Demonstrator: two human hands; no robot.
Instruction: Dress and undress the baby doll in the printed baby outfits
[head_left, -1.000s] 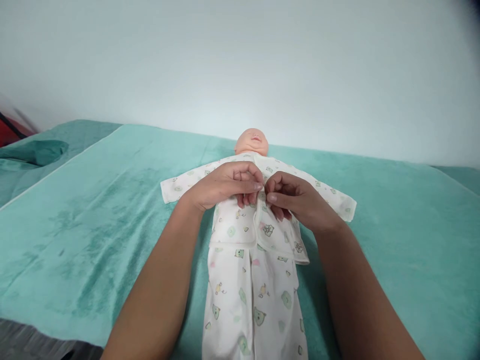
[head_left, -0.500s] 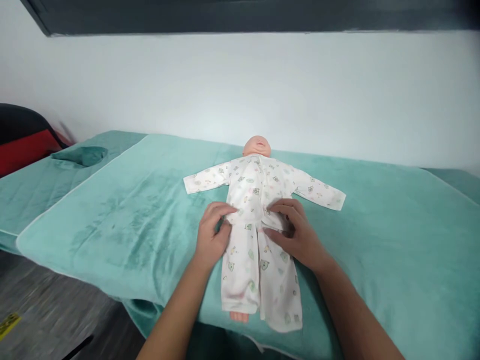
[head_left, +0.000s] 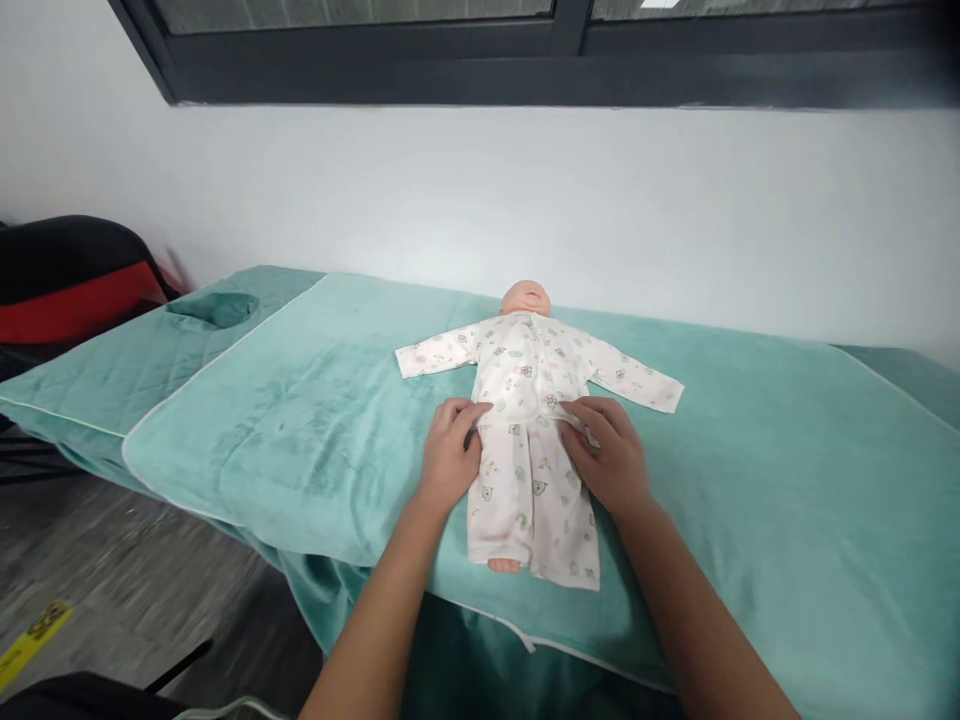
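Observation:
A baby doll (head_left: 526, 297) lies on its back, its head toward the wall. It wears a white printed baby shirt (head_left: 517, 365) with sleeves spread sideways, and matching trousers (head_left: 499, 490). Toes of one foot (head_left: 503, 566) show below a trouser leg; the other foot is hidden. My left hand (head_left: 452, 452) has thumb and fingers curled on the shirt's lower left edge at the waist. At the opposite side of the waist, my right hand (head_left: 609, 452) pinches the shirt's hem where it overlaps the trousers.
A green plush sheet (head_left: 300, 420) covers the bed. Further left is a quilted end with a face hole (head_left: 217, 308). A black and red chair (head_left: 82, 290) stands beyond it. Behind the bed rise a white wall (head_left: 450, 190) and a dark window frame (head_left: 480, 80).
The view has tilted up and shifted, showing more window and floor. My right fingers have moved outward from the shirt's middle to its right side, and the hem lies flatter over the trousers.

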